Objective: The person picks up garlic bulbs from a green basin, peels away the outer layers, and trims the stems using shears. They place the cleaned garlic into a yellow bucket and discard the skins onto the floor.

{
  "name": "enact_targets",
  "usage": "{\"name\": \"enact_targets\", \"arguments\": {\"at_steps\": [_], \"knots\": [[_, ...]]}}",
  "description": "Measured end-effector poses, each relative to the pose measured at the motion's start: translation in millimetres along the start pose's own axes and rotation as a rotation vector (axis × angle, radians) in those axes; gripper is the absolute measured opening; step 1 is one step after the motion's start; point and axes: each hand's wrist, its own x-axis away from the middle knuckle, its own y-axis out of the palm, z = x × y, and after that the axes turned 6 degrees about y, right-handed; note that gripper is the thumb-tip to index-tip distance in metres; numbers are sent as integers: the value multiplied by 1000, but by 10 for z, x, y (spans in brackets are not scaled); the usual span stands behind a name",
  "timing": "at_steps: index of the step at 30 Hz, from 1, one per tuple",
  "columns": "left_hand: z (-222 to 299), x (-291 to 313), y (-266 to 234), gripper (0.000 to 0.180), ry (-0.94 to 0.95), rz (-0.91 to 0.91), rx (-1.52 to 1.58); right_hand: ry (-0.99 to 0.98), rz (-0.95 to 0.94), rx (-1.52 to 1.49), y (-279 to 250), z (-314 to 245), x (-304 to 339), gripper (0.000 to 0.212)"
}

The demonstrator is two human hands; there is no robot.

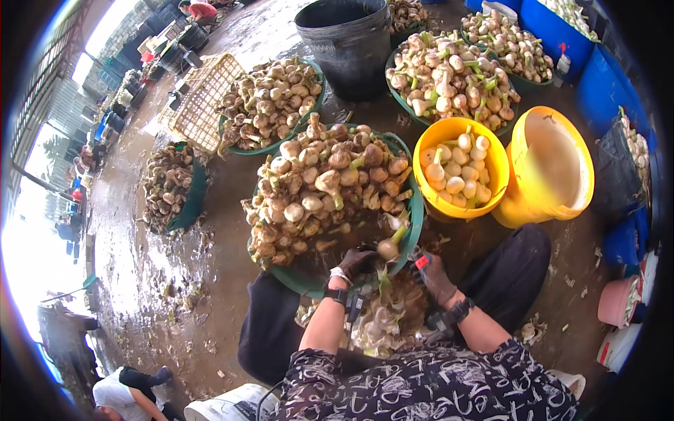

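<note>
Before us, one round tan bulb [387, 250] shows at a round green plastic tub [298, 281]'s near rim, the half-curled, dark-gloved left hand [359, 262] beside it, grip unclear; the gloved right hand [438, 278] curls around one red-marked tool [421, 262]. Right of the tub stand two yellow plastic buckets [456, 209] on wet brown floor [225, 217].

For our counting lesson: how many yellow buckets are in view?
2: a bulb-filled yellow bucket, right of the big green tub, and a second yellow bucket just right of the first. More may be hidden.
</note>
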Motion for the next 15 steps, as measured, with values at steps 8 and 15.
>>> {"name": "enact_targets", "arguments": {"at_steps": [8, 15], "knots": [[-90, -439, 352, 65, -348, 226, 217, 186, -93, -259, -155, 56, -35, 44], [-563, -690, 317, 70, -189, 297, -132, 298, -63, -176, 128, -166, 109, 49]]}}
